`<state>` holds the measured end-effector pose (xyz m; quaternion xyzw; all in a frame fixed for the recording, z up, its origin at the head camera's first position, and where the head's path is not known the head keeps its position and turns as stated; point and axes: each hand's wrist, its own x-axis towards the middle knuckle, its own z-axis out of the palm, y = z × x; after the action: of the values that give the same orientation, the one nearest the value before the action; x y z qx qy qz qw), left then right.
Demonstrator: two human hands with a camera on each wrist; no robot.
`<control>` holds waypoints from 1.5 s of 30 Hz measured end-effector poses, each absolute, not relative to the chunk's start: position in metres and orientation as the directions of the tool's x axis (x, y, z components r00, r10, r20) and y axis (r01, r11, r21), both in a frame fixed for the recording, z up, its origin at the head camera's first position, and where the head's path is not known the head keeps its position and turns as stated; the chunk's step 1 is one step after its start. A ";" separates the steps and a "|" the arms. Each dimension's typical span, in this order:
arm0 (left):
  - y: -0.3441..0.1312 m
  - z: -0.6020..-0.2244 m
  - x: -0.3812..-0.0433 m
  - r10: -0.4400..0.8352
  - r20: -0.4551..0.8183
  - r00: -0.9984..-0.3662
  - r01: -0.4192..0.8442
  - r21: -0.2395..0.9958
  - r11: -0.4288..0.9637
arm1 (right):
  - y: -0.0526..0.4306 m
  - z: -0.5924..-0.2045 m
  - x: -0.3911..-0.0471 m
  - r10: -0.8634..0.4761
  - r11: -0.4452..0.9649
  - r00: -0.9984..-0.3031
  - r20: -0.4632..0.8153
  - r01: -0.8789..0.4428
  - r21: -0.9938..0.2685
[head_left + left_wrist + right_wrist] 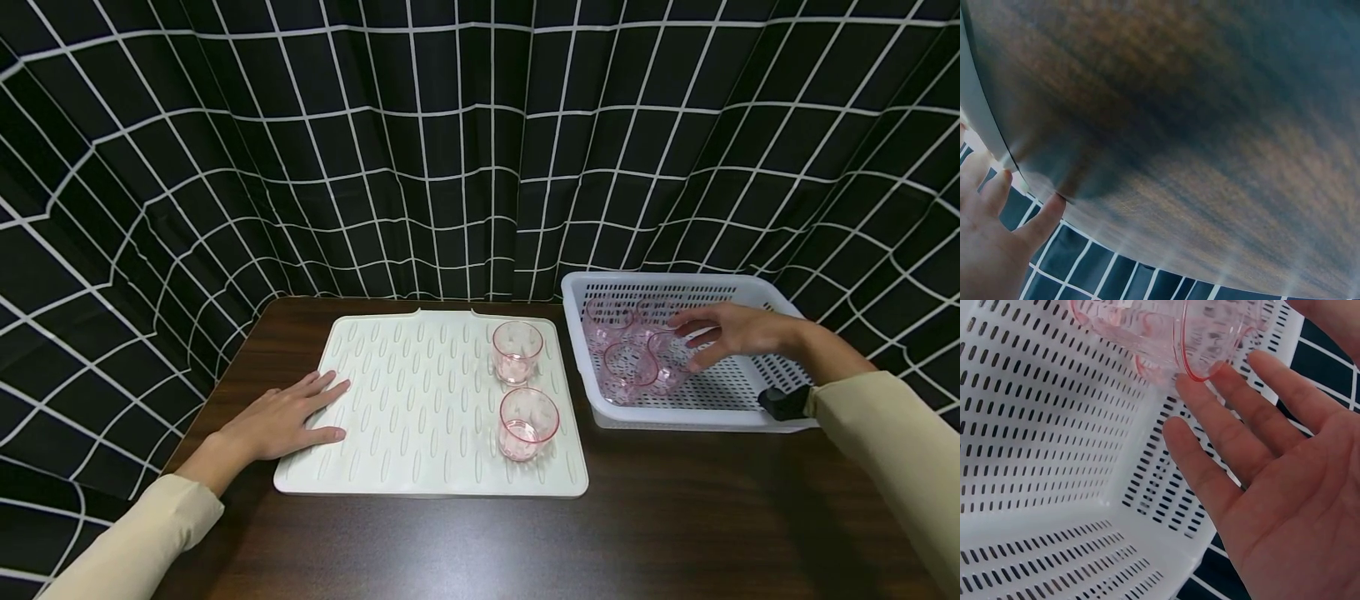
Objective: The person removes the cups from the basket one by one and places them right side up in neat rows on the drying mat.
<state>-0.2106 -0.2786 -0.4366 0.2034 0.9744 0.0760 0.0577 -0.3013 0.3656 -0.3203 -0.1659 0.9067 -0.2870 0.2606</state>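
Observation:
My left hand (281, 417) rests on the left edge of a white ribbed drying mat (405, 400), fingers spread. Two clear pink-rimmed glasses stand upright on the mat's right side: a rear glass (517, 354) and a front glass (527, 425). Over the white perforated basket (678, 421), my right hand (738, 329) reaches in with fingers extended and slightly bent. In the right wrist view its fingertips (1179, 428) are close to the red rim of a tilted glass (1141, 331); contact is unclear. Several similar glasses (628, 367) sit together in the basket's left part.
The dark wooden table (480, 542) carries the mat and, to its right, the basket. A black curtain (465, 150) with a white grid hangs behind and along both sides. A black device (783, 402) is at my right wrist, by the basket's front right corner.

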 end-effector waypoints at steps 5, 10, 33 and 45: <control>-0.278 -0.436 -0.210 0.404 -0.085 -0.911 0.386 0.172 0.906 | 0.363 -0.324 -0.302 -0.462 0.776 -0.797 -0.389 -0.151 -0.612; -0.278 -0.436 -0.211 0.405 -0.088 -0.910 0.386 0.174 0.906 | 0.361 -0.327 -0.302 -0.467 0.776 -0.793 -0.390 -0.156 -0.612; -0.279 -0.437 -0.210 0.402 -0.088 -0.912 0.385 0.162 0.909 | 0.354 -0.327 -0.301 -0.433 0.804 -0.806 -0.405 -0.142 -0.577; -0.277 -0.439 -0.211 0.397 -0.082 -0.914 0.382 0.156 0.911 | 0.348 -0.326 -0.300 -0.420 0.822 -0.805 -0.418 -0.141 -0.552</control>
<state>-0.2110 -0.2773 -0.4387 0.1995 0.9759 0.0686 0.0563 -0.3003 0.3477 -0.3259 -0.1533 0.9149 -0.2564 0.2716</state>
